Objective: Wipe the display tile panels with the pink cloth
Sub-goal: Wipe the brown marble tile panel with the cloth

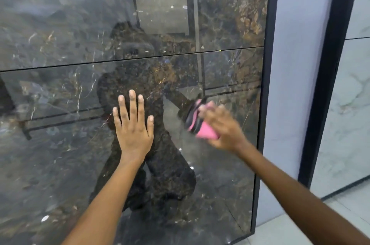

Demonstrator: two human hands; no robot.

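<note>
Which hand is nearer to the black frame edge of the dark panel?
Right. The right hand, holding the pink cloth, is close to the frame edge; the left hand presses the panel farther left.

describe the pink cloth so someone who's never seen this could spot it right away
Start at the big glossy dark marble panel in its black frame. On its lower tile, near the right edge, the right hand grips the pink cloth. It is the only bright pink thing here; the left hand lies flat and bare.
</note>
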